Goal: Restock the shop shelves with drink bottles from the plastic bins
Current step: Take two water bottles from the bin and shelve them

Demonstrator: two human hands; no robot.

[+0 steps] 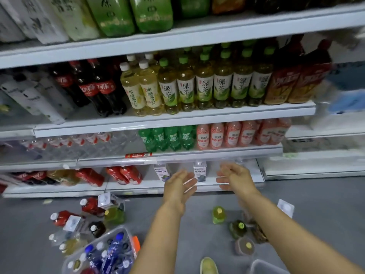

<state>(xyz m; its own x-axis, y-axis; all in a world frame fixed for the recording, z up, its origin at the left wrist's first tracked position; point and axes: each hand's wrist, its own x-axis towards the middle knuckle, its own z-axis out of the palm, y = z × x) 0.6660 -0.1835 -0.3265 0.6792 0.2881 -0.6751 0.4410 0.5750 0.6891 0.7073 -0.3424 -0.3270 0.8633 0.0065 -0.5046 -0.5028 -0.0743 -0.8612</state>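
Both your hands are empty, fingers loosely spread: left hand (178, 186) and right hand (235, 178) flank an upright white bottle (199, 172) on the bottom shelf (150, 183), just past your fingertips. The bin (116, 230) of bottles sits behind your left wrist, so that hand is nearer.

Green-capped tea bottles (205, 84) with pale green labels; red-labelled cola bottles (96, 86) (dark contents); grey floor (316, 204); white shelves (177, 117).
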